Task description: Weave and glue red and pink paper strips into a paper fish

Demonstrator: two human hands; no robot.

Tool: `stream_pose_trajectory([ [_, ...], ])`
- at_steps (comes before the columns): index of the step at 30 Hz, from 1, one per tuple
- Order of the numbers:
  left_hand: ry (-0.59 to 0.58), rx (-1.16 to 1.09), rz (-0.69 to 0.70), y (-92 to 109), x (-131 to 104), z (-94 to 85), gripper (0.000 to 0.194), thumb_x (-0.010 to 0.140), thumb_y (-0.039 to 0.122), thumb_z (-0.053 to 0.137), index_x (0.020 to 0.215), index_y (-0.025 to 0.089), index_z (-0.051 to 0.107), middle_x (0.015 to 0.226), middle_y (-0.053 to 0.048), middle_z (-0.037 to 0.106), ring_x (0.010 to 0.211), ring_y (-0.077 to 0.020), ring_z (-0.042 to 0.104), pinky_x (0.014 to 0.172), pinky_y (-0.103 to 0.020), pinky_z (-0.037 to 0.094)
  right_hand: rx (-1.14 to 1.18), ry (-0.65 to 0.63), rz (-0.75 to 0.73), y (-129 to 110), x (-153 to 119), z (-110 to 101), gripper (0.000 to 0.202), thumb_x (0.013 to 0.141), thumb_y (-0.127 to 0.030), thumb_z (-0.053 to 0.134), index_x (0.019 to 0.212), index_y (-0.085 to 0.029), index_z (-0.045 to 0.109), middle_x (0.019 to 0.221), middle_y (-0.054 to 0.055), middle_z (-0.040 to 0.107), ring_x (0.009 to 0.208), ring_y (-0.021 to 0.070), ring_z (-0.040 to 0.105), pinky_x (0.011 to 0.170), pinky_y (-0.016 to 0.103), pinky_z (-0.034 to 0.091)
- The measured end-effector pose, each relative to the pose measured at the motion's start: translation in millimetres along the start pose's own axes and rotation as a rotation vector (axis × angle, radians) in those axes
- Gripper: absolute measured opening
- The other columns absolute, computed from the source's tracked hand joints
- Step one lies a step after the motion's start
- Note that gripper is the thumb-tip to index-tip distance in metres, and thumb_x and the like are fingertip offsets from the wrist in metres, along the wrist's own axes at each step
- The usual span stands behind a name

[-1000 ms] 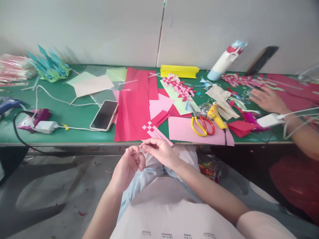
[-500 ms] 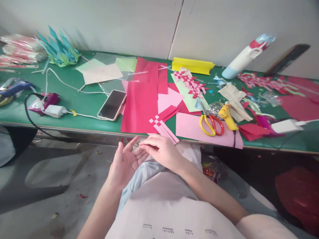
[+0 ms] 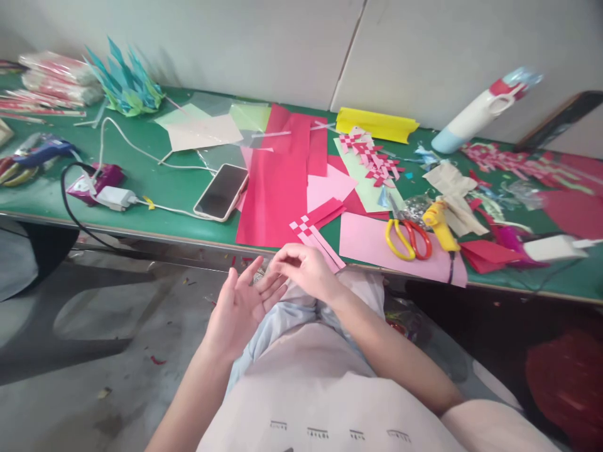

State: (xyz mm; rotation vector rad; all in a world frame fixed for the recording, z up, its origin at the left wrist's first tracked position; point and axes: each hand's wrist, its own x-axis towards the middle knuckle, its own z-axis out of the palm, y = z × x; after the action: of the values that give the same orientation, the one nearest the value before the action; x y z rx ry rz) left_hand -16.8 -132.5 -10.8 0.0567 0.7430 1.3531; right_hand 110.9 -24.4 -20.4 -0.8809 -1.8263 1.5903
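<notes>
My left hand (image 3: pixel 242 307) is turned palm up in front of the table edge, fingers spread, with nothing on the palm. Close beside its fingertips, my right hand (image 3: pixel 306 269) is curled, thumb and fingertips brought together; whether something small is between them cannot be made out. Just beyond my right hand, a woven piece of pink and red paper strips (image 3: pixel 306 231) lies at the table's front edge. Large red paper sheets (image 3: pixel 271 194) lie behind it, and a pink sheet (image 3: pixel 362 242) is to the right, under yellow-and-red scissors (image 3: pixel 407 240) and a yellow glue gun (image 3: pixel 440 226).
A phone (image 3: pixel 221 192) and a purple power socket (image 3: pixel 97 184) with cables lie on the green table (image 3: pixel 155 182) at left. Teal folded paper (image 3: pixel 127 81) stands behind. Woven strips (image 3: pixel 372 157), a yellow sheet (image 3: pixel 377 125) and a white bottle (image 3: pixel 480 113) are at the back right.
The view has shifted, so the table items appear slightly further right. My right hand's fingers have curled more, and it sits a little higher over my left fingertips.
</notes>
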Motion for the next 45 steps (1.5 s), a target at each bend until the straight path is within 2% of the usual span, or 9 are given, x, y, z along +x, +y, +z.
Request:
stream_pose_trajectory([
  [4,-0.042,-0.082,-0.022,7.2,-2.6,-3.3,0.059,0.092,0.058,0.038,0.132,0.015,0.043,0.130,-0.021,0.060,0.125,-0.0305,0.055,0.112,-0.049,0.030,0.178,0.196,0.000,-10.3,5.7,-19.1,0.015,0.078,-0.033,0.072,0.074,-0.018,0.070,0.062,-0.002,0.061,0.054,0.0094,0.051,0.054,0.023,0.043],
  [8,-0.054,-0.103,-0.015,9.8,-2.8,-7.1,0.062,0.091,0.059,0.039,0.132,0.014,0.045,0.133,-0.023,0.057,0.128,-0.0319,0.052,0.113,-0.049,0.029,0.443,0.256,-0.012,-19.8,9.7,-28.0,0.018,0.074,-0.035,0.077,0.075,-0.019,0.071,0.063,-0.002,0.061,0.052,0.0076,0.051,0.053,0.022,0.044],
  [18,-0.033,-0.026,0.133,1.9,-5.7,-12.9,0.058,0.092,0.061,0.033,0.129,0.020,0.054,0.144,-0.013,0.051,0.138,-0.0301,0.040,0.115,-0.053,0.025,0.089,0.078,0.234,0.5,-5.2,2.9,0.022,0.073,-0.037,0.074,0.076,-0.014,0.075,0.063,0.001,0.065,0.049,0.0097,0.053,0.050,0.025,0.045],
  [23,-0.004,0.154,0.282,-16.4,-3.9,-19.0,0.055,0.092,0.062,0.033,0.134,0.031,0.050,0.144,-0.004,0.052,0.140,-0.0242,0.037,0.118,-0.049,0.021,0.216,-0.012,0.261,4.5,-2.6,13.8,0.027,0.068,-0.041,0.078,0.076,-0.015,0.074,0.056,-0.001,0.059,0.048,0.0099,0.050,0.048,0.025,0.043],
  [27,-0.011,0.340,0.395,-32.8,-1.8,-26.0,0.052,0.094,0.059,0.035,0.144,0.045,0.035,0.152,0.005,0.041,0.145,-0.0177,0.027,0.120,-0.043,0.017,0.255,-0.038,0.253,6.0,0.8,16.9,0.026,0.070,-0.041,0.076,0.069,-0.015,0.069,0.057,-0.002,0.057,0.049,0.0098,0.049,0.048,0.024,0.042],
  [31,-0.010,0.356,0.408,-30.1,-1.3,-29.3,0.049,0.096,0.056,0.032,0.140,0.041,0.044,0.151,0.002,0.043,0.144,-0.0198,0.028,0.120,-0.045,0.020,0.245,-0.036,0.249,6.8,0.9,18.1,0.024,0.072,-0.038,0.073,0.066,-0.016,0.065,0.057,-0.003,0.056,0.048,0.0086,0.047,0.048,0.024,0.039],
  [37,0.124,0.405,0.512,-2.8,-9.8,-38.3,0.048,0.095,0.052,0.035,0.134,0.030,0.052,0.141,-0.006,0.055,0.140,-0.0231,0.037,0.116,-0.049,0.026,0.401,-0.020,0.308,4.6,1.0,18.0,0.026,0.064,-0.038,0.079,0.064,-0.015,0.064,0.057,-0.003,0.057,0.047,0.0078,0.047,0.046,0.022,0.038],
  [43,0.371,0.933,0.548,12.8,-13.6,-63.9,0.039,0.088,0.040,0.056,0.123,0.024,0.061,0.132,-0.008,0.062,0.131,-0.0265,0.048,0.112,-0.045,0.034,0.579,-0.040,0.371,9.3,1.1,17.4,0.020,0.062,-0.032,0.080,0.064,-0.015,0.070,0.061,0.000,0.063,0.051,0.0073,0.051,0.049,0.021,0.042],
  [45,0.383,1.012,0.508,12.2,-11.6,-68.7,0.038,0.088,0.040,0.056,0.122,0.025,0.062,0.133,-0.007,0.061,0.131,-0.0258,0.047,0.112,-0.044,0.034,0.641,-0.048,0.404,10.6,0.8,18.7,0.019,0.062,-0.031,0.081,0.065,-0.015,0.071,0.062,0.000,0.065,0.051,0.0069,0.053,0.050,0.020,0.044],
])
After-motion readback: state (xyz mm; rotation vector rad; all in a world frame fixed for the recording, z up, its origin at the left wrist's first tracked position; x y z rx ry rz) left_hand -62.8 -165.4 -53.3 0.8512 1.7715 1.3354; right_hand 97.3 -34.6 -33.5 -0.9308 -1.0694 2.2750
